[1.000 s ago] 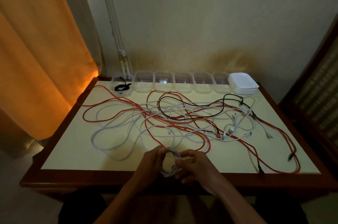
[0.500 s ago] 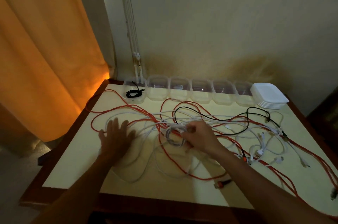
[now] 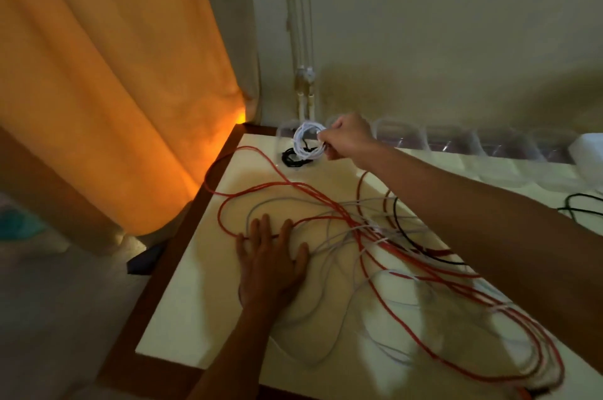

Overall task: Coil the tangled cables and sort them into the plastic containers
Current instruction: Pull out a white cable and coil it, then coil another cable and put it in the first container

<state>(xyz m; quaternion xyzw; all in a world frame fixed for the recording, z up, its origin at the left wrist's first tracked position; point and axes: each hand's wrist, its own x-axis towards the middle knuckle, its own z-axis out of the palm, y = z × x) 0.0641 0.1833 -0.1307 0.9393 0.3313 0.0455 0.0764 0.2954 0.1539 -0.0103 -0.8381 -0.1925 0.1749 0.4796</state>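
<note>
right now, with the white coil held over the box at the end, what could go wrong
1. The white coil is pinched only at one side by the right hand; it may spring loose when dropped.
2. It hangs over the container that already holds a black cable, so the two could tangle or get mixed.
3. The left hand rests flat on loose red cable, which it could drag.

I see a plain pale wall (image 3: pixel 456 24) across the far side. An orange curtain (image 3: pixel 107 73) hangs at the left, glowing brightest at its lower edge beside the desk's far-left corner. Pale vertical pipes (image 3: pixel 298 24) run down the wall just right of the curtain. The desk (image 3: pixel 182 285) has a cream top and dark wooden border. Grey floor (image 3: pixel 58 318) lies at near left.
</note>
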